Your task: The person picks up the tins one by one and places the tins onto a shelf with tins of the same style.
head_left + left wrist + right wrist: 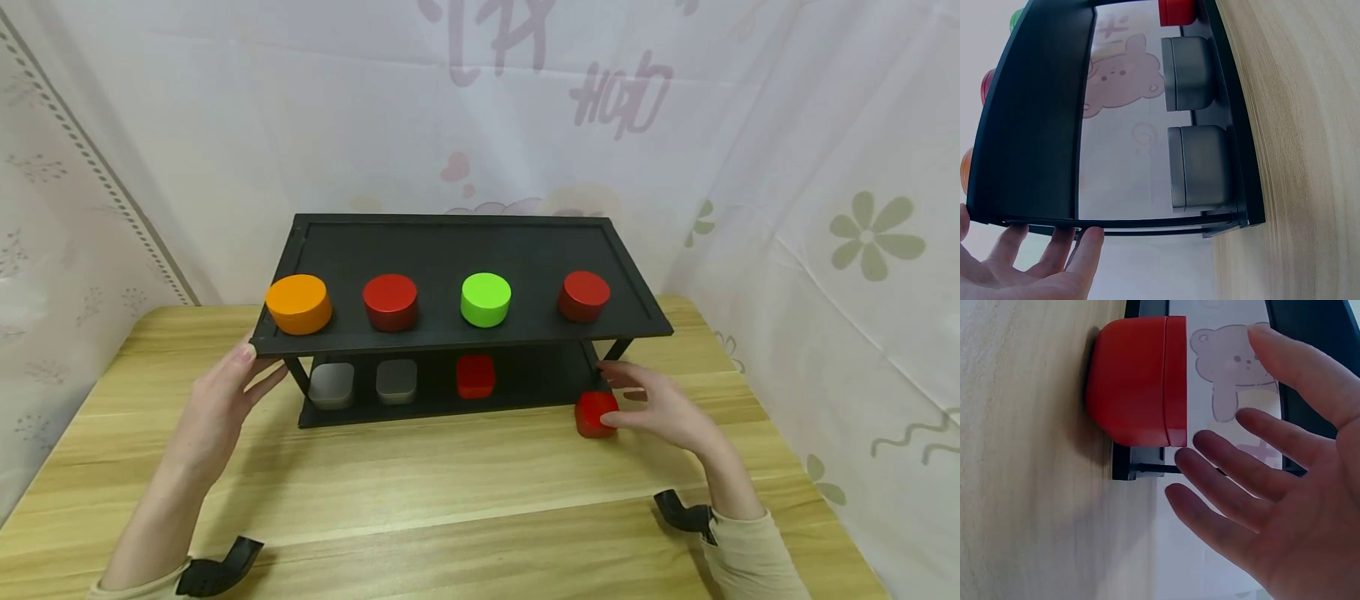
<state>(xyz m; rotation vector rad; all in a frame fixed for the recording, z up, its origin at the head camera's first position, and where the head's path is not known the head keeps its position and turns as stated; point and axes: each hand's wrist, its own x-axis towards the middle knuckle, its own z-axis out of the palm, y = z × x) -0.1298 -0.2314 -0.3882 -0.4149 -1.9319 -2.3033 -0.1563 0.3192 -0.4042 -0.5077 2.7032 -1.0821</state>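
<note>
A black two-tier rack stands on the wooden table. My left hand holds the left front corner of its upper shelf, the thumb at the corner and the fingertips against the side edge. A red tin with a lid stands upright on the table at the rack's lower right front corner. Beside it, my right hand has its fingers spread and holds nothing; the thumb overlaps the tin in the head view. Two grey tins and another red tin sit on the lower shelf.
Along the upper shelf stand an orange round tin, two red round tins, one left of the green round tin and one at the right. A printed white cloth hangs behind the table.
</note>
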